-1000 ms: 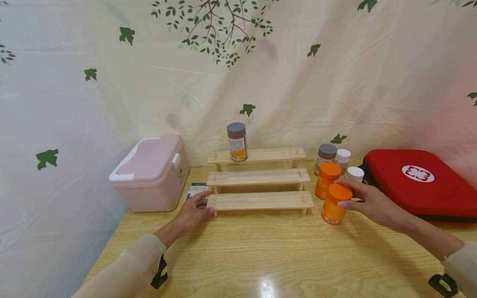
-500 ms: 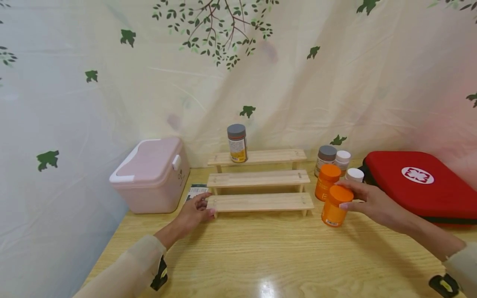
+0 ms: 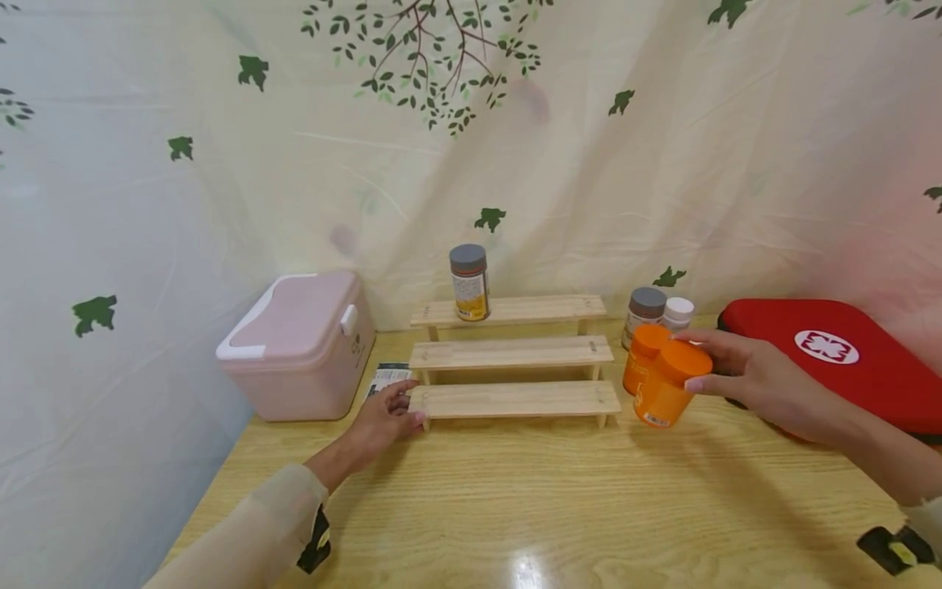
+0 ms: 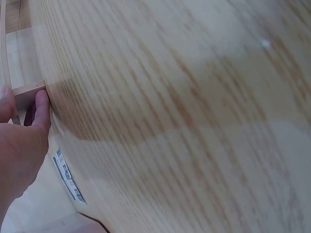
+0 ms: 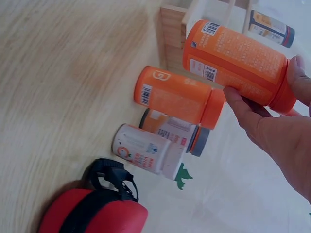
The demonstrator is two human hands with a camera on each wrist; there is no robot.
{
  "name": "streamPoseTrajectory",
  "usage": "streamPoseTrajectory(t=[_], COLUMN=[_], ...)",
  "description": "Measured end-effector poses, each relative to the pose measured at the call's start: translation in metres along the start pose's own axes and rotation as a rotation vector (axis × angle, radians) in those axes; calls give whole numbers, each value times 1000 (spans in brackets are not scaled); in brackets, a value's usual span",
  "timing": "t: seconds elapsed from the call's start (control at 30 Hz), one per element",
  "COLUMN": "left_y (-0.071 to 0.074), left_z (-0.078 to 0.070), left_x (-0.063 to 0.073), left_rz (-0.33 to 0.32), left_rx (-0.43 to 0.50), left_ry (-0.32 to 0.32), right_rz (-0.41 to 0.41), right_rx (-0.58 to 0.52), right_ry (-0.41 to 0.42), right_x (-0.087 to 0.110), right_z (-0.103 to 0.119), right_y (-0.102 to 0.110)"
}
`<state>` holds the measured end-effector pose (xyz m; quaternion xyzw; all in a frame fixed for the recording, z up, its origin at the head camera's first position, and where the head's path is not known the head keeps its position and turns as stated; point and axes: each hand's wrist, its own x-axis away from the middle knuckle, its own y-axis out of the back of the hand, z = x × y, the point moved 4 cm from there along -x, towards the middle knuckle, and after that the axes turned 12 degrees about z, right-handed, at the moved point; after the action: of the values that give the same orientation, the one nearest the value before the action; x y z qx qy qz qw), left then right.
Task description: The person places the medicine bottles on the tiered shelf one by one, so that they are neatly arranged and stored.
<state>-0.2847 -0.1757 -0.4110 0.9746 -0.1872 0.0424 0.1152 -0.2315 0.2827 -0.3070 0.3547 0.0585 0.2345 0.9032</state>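
Note:
My right hand (image 3: 773, 393) grips an orange bottle (image 3: 665, 394) around its orange cap, with the bottle slightly tilted. In the right wrist view this bottle (image 5: 233, 63) is raised off the table, its label and barcodes showing. Just behind it stands a second orange bottle (image 3: 642, 360). At the left end of a three-step wooden rack (image 3: 515, 399), my left hand (image 3: 379, 421) pinches the lowest step between thumb and fingers. The left wrist view shows those fingers (image 4: 43, 109) against the rack's leg. A grey-capped bottle (image 3: 469, 286) stands upright on the top step.
Behind the orange bottles are another grey-capped bottle (image 3: 645, 311) and a white-capped bottle (image 3: 678, 312). A red first-aid case (image 3: 846, 384) lies at the right. On the left stand a pink lidded box (image 3: 302, 352) and a printed card (image 3: 388, 376). A patterned curtain (image 3: 552, 164) hangs behind.
The right hand has lifted the orange bottle slightly up and tilted it. In the head view the hand now covers the nearer white-capped bottle. My left hand stays put on the rack.

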Motion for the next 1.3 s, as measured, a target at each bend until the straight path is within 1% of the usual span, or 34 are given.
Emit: streamPoseTrajectory(t=[0.13,0.37,0.57,0.67,0.8,0.93,1.13,1.3], left_y=[-1,-1,-1,-2,-1,-1,-1,-1], left_z=[-1,-1,-3,-4,-5,-7,-7,-5], left_x=[1,3,4,4,5,6,5,4], left_rz=[-3,5,-5,0,10,17,21,7], left_rx=[12,14,13,23,13,-16,-10,-15], left_ry=[1,-7,-11,-5,-1,-4,-1,6], right_rz=[-3,-1,-28,-26,-7,-24,-41,-48], right_rx=[15,-6,62,60,11,-9,-58,-32], right_ry=[14,44,15,44,68,72,116,96], right_x=[-2,-5,-14,-22,-35,-48,-70,-85], right_z=[6,14,27,36,46,58,71,77], right_y=[3,6,12,15,18,23,29,34])
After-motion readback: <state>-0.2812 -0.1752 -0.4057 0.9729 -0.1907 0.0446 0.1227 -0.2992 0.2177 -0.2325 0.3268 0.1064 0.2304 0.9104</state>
